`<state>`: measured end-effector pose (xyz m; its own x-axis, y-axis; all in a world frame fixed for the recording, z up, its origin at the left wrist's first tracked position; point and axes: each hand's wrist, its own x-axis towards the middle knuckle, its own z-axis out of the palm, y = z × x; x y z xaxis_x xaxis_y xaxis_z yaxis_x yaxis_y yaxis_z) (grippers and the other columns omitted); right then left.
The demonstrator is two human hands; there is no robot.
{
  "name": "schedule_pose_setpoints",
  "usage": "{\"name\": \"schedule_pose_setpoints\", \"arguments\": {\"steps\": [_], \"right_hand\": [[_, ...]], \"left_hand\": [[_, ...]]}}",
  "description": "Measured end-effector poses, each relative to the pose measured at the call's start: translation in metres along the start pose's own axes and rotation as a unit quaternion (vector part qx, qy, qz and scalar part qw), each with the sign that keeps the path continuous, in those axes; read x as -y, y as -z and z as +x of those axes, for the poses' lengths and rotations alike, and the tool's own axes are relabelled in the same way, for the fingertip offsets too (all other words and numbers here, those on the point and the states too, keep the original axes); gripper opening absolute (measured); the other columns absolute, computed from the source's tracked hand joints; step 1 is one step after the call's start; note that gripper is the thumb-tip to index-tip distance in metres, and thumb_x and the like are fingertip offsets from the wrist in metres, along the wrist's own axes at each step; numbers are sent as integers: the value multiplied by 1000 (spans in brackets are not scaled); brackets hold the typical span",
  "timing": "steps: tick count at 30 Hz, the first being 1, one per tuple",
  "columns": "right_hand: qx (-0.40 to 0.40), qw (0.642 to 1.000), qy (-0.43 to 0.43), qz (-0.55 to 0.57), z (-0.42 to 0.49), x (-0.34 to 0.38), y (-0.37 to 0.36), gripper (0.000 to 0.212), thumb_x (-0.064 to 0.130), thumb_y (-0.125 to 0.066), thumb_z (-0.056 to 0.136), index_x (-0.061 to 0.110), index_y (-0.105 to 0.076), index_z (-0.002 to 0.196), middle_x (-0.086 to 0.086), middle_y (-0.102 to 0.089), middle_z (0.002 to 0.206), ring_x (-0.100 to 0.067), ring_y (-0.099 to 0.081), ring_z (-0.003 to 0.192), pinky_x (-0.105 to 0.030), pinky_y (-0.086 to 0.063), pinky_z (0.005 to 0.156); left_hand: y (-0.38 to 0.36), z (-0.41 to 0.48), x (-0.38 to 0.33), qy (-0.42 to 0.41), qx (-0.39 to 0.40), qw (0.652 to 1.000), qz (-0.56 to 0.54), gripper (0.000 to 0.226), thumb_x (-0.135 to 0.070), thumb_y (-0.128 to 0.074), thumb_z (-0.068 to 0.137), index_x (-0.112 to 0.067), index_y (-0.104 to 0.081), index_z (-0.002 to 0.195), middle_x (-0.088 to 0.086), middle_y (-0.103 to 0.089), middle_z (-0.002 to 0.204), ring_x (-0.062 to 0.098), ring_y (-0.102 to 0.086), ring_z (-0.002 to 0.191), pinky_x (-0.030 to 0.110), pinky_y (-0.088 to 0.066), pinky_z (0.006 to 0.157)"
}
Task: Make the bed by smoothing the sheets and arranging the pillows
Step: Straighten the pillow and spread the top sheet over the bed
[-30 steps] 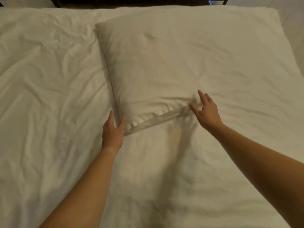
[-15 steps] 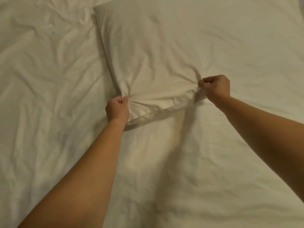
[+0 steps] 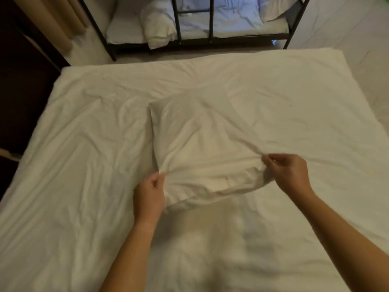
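A white pillow (image 3: 202, 148) lies in the middle of the bed, on a wrinkled white sheet (image 3: 84, 165). My left hand (image 3: 149, 194) pinches the pillow's near left corner. My right hand (image 3: 290, 173) pinches its near right corner. The near edge of the pillow is raised a little off the sheet and sags between my hands. The pillow's far end rests on the bed.
Beyond the bed's far edge stands a black metal bed frame (image 3: 179, 24) with white and bluish bedding (image 3: 227, 15). A beige curtain (image 3: 56, 20) hangs at the far left beside dark furniture (image 3: 21, 81). Pale floor (image 3: 357, 39) shows at the right.
Both hands went from open beside the pillow to gripping its near corners. They have lifted the near edge and pulled it toward me; the view now takes in the whole bed.
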<state>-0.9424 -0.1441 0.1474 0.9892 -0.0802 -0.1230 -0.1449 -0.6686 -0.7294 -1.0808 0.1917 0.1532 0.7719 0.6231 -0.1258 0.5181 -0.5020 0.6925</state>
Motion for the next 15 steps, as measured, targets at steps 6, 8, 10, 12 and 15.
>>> {"name": "schedule_pose_setpoints", "arguments": {"steps": [6,8,10,12,15], "right_hand": [[59,994,-59,-65,-120,-78,-1,17,34,-75,90,21,-83,99,0,-79,90,-19,-74,90,-29,-51,74],[89,991,-84,-62,-147,-98,-5,13,33,-73,92,25,-82,98,10,-77,79,-13,-72,83,-31,-53,74],[123,984,-104,-75,-163,-115,-12,14,33,-68,96,28,-82,97,15,-74,71,-8,-69,80,-33,-53,74],[142,976,-120,-117,-166,-131,-21,18,34,-63,99,30,-80,104,11,-78,87,-15,-70,91,-34,-51,75],[155,960,-132,-191,-155,-138,-33,22,40,-60,98,35,-78,108,7,-76,110,-21,-69,103,-34,-53,79]], "left_hand": [[-24,-129,86,94,58,994,14,25,-26,-63,101,-9,-75,87,11,-75,81,25,-68,72,39,-47,63],[-33,-151,110,115,79,990,16,23,-26,-64,100,-9,-77,92,11,-76,86,30,-72,81,37,-48,65],[-41,-162,129,134,99,985,36,21,-25,-64,100,-10,-78,95,11,-77,92,31,-73,86,36,-50,67],[-48,-165,148,144,133,978,76,21,-24,-61,101,-13,-78,95,10,-78,96,31,-72,89,35,-51,69],[-52,-155,163,160,173,966,111,24,-23,-59,100,-21,-79,112,3,-77,113,25,-71,104,32,-55,84]]}}
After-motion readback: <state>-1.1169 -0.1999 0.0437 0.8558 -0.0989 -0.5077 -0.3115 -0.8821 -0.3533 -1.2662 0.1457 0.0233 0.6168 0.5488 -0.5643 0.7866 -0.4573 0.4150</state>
